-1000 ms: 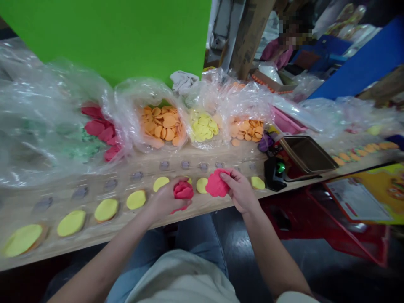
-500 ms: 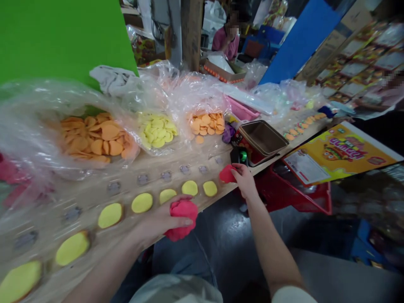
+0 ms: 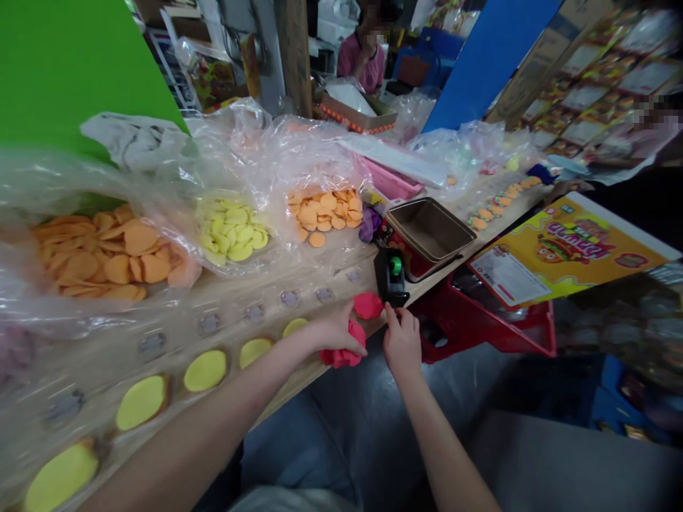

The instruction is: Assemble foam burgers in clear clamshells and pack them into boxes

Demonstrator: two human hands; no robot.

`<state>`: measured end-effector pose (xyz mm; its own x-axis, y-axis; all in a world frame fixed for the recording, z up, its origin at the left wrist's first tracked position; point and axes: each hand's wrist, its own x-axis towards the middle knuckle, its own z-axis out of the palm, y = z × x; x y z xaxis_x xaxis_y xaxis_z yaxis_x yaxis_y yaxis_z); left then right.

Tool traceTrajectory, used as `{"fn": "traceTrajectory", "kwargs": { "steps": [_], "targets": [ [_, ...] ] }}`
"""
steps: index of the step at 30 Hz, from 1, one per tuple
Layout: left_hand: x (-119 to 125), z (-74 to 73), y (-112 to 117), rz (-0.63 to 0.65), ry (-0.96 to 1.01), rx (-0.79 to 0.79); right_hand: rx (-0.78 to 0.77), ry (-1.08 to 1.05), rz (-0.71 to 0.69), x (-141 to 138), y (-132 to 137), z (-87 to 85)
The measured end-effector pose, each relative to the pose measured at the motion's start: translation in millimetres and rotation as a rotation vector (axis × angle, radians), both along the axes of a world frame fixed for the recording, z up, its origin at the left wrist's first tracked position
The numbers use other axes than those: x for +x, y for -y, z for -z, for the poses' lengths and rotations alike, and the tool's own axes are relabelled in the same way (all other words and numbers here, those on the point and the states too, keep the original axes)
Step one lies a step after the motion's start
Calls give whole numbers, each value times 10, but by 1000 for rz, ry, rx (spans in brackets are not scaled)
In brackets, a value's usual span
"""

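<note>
My left hand (image 3: 339, 334) is closed around a stack of red foam pieces (image 3: 342, 354) at the table's front edge. Just beyond it, a single red foam piece (image 3: 368, 306) lies near the right end of a row of yellow oval pieces (image 3: 205, 370) with brownish edges. Beside that red piece is my right hand (image 3: 403, 340), its index fingertip at or almost at the piece's right edge and the other fingers loosely bent. I see nothing held in it. My left hand and forearm hide part of the yellow row.
Behind the row lie small clear plastic parts (image 3: 289, 299). Open plastic bags spill orange discs (image 3: 117, 256) and yellow discs (image 3: 233, 231). A black tape dispenser (image 3: 393, 284) and a brown-lined tin (image 3: 427, 231) stand right, above a red crate (image 3: 496, 323). A person (image 3: 366, 60) sits farther back.
My left hand has moved right with the red stack, towards my right hand. My right hand has let go of the single red piece and drawn slightly back. The view has shifted.
</note>
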<state>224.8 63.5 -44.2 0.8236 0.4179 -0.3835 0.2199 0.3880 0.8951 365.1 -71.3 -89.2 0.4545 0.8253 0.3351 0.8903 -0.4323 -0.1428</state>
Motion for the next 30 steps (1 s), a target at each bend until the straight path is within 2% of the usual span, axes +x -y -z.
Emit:
{"fn": "traceTrajectory", "kwargs": {
  "steps": [3, 5, 10, 12, 15, 18, 20, 27, 30],
  "targets": [
    [129, 44, -74, 97, -48, 337, -73, 19, 43, -4, 33, 58],
    [210, 76, -102, 162, -96, 441, -98, 42, 66, -19, 15, 60],
    [369, 60, -103, 221, -219, 505, -178, 89, 35, -34, -37, -41],
    [328, -13, -93, 215, -209, 509, -173, 84, 35, -10, -41, -78],
    [122, -153, -90, 188, -132, 496, -179, 54, 11, 44, -48, -85],
    [-133, -243, -76, 203, -113, 398, -239, 33, -21, 87, -88, -48],
    [-266, -258, -35, 180, -133, 255, -258, 24, -20, 100, -119, -32],
    [-592, -186, 138, -115, -37, -399, -219, 34, -58, -27, -12, -68],
    [-737, -123, 131, -185, -37, -589, -261, 47, -73, -129, 4, -76]
  ]
}}
